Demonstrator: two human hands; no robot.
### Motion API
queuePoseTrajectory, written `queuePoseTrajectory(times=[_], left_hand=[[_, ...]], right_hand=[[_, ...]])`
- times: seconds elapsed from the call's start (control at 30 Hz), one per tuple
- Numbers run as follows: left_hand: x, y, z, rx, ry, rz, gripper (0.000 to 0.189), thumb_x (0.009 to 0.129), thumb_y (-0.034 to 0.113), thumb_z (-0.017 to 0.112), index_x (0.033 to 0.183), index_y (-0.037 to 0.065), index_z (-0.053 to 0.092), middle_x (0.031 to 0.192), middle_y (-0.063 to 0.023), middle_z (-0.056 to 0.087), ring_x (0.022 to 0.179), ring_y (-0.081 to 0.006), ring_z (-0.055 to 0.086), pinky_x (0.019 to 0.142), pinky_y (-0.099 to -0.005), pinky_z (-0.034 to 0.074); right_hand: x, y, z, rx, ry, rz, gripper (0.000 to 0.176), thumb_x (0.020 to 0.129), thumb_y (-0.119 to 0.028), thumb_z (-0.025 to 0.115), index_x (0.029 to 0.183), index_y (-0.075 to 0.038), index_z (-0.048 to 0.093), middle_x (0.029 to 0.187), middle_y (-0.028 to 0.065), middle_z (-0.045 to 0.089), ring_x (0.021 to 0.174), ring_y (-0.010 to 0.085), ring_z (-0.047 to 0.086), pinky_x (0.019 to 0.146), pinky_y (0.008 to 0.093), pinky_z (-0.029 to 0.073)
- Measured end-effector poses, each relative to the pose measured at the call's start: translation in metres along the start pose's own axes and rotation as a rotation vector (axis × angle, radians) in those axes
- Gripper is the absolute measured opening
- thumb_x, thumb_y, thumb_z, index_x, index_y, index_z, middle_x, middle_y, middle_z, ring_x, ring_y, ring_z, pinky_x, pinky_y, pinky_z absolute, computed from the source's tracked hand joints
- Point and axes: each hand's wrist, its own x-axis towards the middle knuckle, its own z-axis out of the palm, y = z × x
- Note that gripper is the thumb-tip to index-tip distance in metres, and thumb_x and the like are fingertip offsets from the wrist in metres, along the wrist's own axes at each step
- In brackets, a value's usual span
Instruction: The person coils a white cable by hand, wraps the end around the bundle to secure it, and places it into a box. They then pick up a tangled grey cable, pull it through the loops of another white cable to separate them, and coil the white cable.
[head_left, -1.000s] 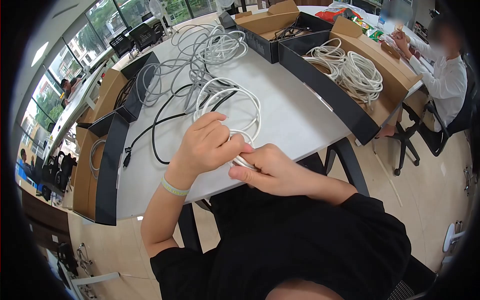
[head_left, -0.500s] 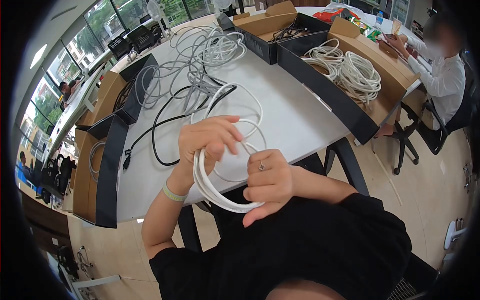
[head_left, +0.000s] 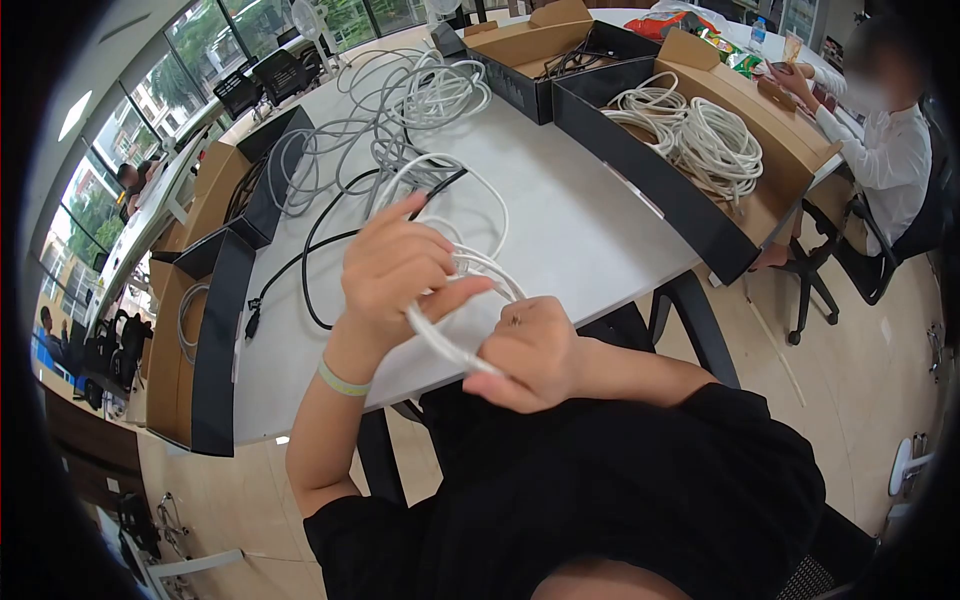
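Observation:
A coil of white cable [head_left: 440, 343] hangs between my two hands, just over the near edge of the table. My left hand [head_left: 392, 268], with a pale band at the wrist, is wrapped round the coil's left side, its index finger pointing up. On the right side, my right hand [head_left: 530, 352] is closed round the strands, a ring on one finger. A loose loop of the white cable [head_left: 503, 205] runs up beyond my hands over the table. Behind it lie tangled grey cables [head_left: 400, 130] and a black cable [head_left: 305, 275] with a plug end.
Coiled white cables [head_left: 715, 150] lie in an open black box [head_left: 650, 185] on the right. Another box [head_left: 515, 90] behind holds black cables. Two boxes [head_left: 210, 350] line the left edge of the white table [head_left: 570, 200]. A person in a white shirt [head_left: 885, 170] sits at right.
The coil between my hands has become smaller and tilted as the hands turned. My left index finger has lifted, my right hand has rolled, and the loose loop has shifted left.

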Motion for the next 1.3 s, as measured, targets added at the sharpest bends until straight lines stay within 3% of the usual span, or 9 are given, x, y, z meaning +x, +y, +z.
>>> queuePoseTrajectory(times=[0.07, 0.3, 0.53, 0.83, 0.9, 0.93, 1.03, 1.17, 1.3], left_hand=[[0.000, -0.003, -0.008, -0.128, -0.138, -0.156, 0.036, 0.058, 0.014, 0.077, 0.053, 0.009, 0.042, 0.058, -0.0030, 0.056, 0.062, -0.0178, 0.060, 0.078, -0.0380, 0.047], [-0.011, 0.004, 0.001, -0.550, 0.027, -0.234, 0.041, 0.068, 0.025, 0.071, 0.050, 0.007, 0.038, 0.049, -0.0024, 0.044, 0.050, -0.0167, 0.051, 0.067, -0.0350, 0.050], [-0.008, 0.016, -0.013, 0.134, -0.064, 0.275, 0.051, 0.068, 0.039, 0.066, 0.046, 0.008, 0.032, 0.046, -0.0013, 0.037, 0.042, -0.0159, 0.043, 0.053, -0.0287, 0.051], [0.009, 0.011, -0.020, 0.440, -0.027, 0.106, 0.054, 0.065, 0.041, 0.069, 0.104, 0.005, 0.056, 0.110, -0.0173, 0.051, 0.105, -0.0242, 0.048, 0.097, -0.0437, 0.031], [0.005, 0.001, -0.019, -0.096, 0.146, -0.366, 0.094, 0.064, 0.066, 0.055, 0.131, 0.006, 0.027, 0.131, -0.0180, 0.032, 0.121, -0.0327, 0.032, 0.103, -0.0455, 0.015], [0.001, -0.001, -0.024, -0.612, 0.032, -0.561, 0.097, 0.073, 0.047, 0.059, 0.136, 0.003, 0.001, 0.138, -0.0184, 0.016, 0.124, -0.0316, 0.028, 0.103, -0.0432, 0.020], [-0.008, 0.008, -0.009, -1.066, -0.084, -0.929, 0.103, 0.070, 0.073, 0.039, 0.134, -0.002, 0.012, 0.135, -0.0210, 0.025, 0.122, -0.0338, 0.032, 0.101, -0.0444, 0.024], [0.004, 0.016, -0.011, -1.224, -0.424, -0.955, 0.101, 0.072, 0.067, 0.044, 0.130, -0.011, 0.016, 0.121, -0.0253, 0.042, 0.113, -0.0337, 0.044, 0.095, -0.0410, 0.037], [-0.001, 0.015, -0.014, -1.175, -0.337, -0.922, 0.063, 0.087, 0.048, 0.038, 0.107, -0.012, 0.045, 0.100, -0.0246, 0.054, 0.101, -0.0299, 0.054, 0.086, -0.0391, 0.045]], right_hand=[[-0.001, 0.003, 0.002, -0.100, 0.031, -0.293, 0.042, 0.067, -0.025, 0.066, 0.047, -0.012, 0.032, 0.042, 0.0004, 0.028, 0.033, 0.0146, 0.030, 0.034, 0.0250, 0.025], [0.000, 0.002, -0.004, -0.078, -0.013, -0.342, 0.033, 0.061, -0.021, 0.063, 0.048, -0.010, 0.035, 0.043, 0.0011, 0.030, 0.034, 0.0162, 0.032, 0.035, 0.0273, 0.026], [0.013, -0.025, 0.001, 0.519, -0.475, 0.405, 0.033, 0.073, -0.027, 0.060, 0.056, -0.002, 0.046, 0.048, 0.0104, 0.049, 0.044, 0.0270, 0.051, 0.044, 0.0371, 0.041], [0.008, 0.017, -0.012, -0.225, -0.088, -0.109, 0.024, 0.062, -0.024, 0.065, 0.058, -0.008, 0.048, 0.043, 0.0024, 0.042, 0.038, 0.0191, 0.045, 0.040, 0.0293, 0.037], [0.009, 0.020, -0.022, -0.260, -0.141, -0.135, 0.024, 0.061, -0.025, 0.065, 0.058, -0.009, 0.047, 0.043, 0.0016, 0.042, 0.039, 0.0181, 0.045, 0.041, 0.0284, 0.037], [0.010, 0.021, -0.026, -0.293, -0.181, -0.166, 0.026, 0.061, -0.025, 0.066, 0.056, -0.009, 0.046, 0.044, 0.0014, 0.042, 0.038, 0.0179, 0.045, 0.041, 0.0278, 0.036], [0.011, 0.023, -0.023, -0.336, -0.222, -0.236, 0.029, 0.061, -0.027, 0.065, 0.053, -0.009, 0.043, 0.043, 0.0013, 0.042, 0.038, 0.0175, 0.044, 0.040, 0.0272, 0.034], [0.006, 0.027, -0.019, -0.297, -0.247, -0.286, 0.038, 0.065, -0.033, 0.063, 0.047, -0.010, 0.039, 0.041, 0.0011, 0.040, 0.036, 0.0172, 0.041, 0.040, 0.0274, 0.033], [0.008, 0.024, -0.021, -0.338, -0.303, -0.222, 0.044, 0.069, -0.038, 0.061, 0.044, -0.010, 0.038, 0.037, 0.0006, 0.037, 0.032, 0.0172, 0.039, 0.039, 0.0281, 0.033]])
